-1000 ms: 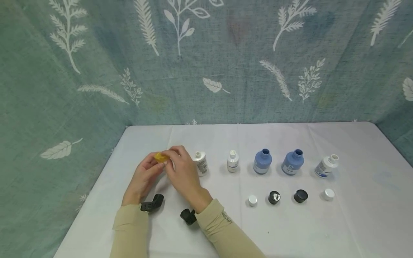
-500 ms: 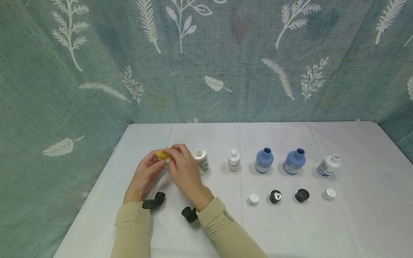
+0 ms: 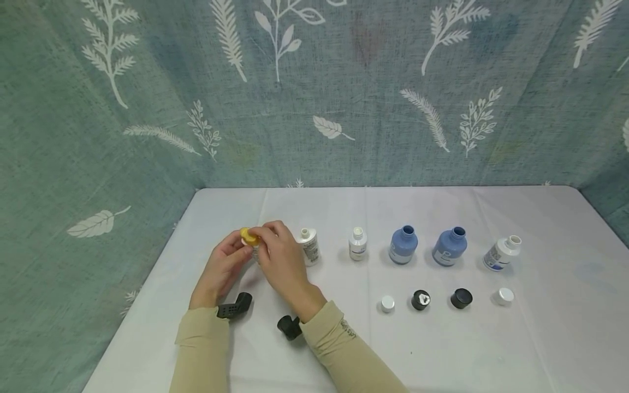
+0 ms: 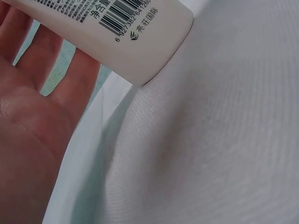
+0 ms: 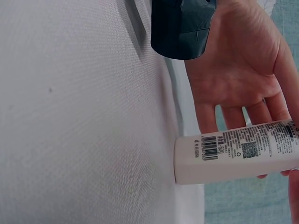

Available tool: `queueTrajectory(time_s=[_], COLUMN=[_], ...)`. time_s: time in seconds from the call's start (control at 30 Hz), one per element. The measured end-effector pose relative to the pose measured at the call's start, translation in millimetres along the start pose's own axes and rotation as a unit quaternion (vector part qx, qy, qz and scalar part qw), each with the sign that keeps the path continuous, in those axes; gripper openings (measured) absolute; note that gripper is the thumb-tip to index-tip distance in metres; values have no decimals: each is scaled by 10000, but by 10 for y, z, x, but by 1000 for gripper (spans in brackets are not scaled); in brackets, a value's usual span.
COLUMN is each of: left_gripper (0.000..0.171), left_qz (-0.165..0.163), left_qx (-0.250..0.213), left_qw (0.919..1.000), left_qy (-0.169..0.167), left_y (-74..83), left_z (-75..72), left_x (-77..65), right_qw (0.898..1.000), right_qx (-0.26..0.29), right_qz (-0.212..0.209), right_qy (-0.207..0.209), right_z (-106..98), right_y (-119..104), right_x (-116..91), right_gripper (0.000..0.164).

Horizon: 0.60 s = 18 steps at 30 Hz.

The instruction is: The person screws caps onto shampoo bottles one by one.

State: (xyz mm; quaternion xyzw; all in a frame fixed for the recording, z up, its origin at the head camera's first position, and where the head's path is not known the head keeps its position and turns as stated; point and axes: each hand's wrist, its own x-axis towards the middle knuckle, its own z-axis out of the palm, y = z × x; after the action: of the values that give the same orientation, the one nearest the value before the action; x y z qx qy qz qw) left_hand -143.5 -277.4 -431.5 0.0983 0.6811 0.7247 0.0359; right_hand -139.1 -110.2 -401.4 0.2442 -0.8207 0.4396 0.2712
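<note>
My left hand [image 3: 223, 267] grips a white bottle [image 4: 135, 42] with printed text and a barcode, its base close over the white cloth. In the head view the hands hide most of this bottle. A yellow cap [image 3: 249, 236] sits at its top, and my right hand [image 3: 285, 265] pinches the cap between fingertips and thumb. The right wrist view shows the same bottle beside the palm of the right hand, its barcode label facing the camera. Just right of that hand stands another white bottle [image 3: 308, 246] with an uncapped neck.
Further right along the table [image 3: 442, 349] stand a small white bottle [image 3: 357, 244], two blue bottles [image 3: 403, 245] and a white bottle [image 3: 501, 253], all uncapped. In front of them lie a white cap [image 3: 387, 304], two black caps [image 3: 461, 298] and another white cap [image 3: 503, 296].
The yellow cap has tilted and turned slightly, showing more of its top between the fingers. My right fingers have shifted a little on it; the left hand stays nearly still.
</note>
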Motion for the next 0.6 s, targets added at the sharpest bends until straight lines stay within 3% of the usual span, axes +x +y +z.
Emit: queueTrajectory(time_s=[0.6], left_gripper=[30], left_qz=[154], left_qx=[-223], left_qw=[9995], left_qy=[-170], left_y=[-21], left_z=[-12], left_x=[9], right_qw=[9998], right_qx=[141], right_qz=[-114], right_qy=[-2], right_z=[11], right_y=[-3], right_x=[4], right_gripper=[23])
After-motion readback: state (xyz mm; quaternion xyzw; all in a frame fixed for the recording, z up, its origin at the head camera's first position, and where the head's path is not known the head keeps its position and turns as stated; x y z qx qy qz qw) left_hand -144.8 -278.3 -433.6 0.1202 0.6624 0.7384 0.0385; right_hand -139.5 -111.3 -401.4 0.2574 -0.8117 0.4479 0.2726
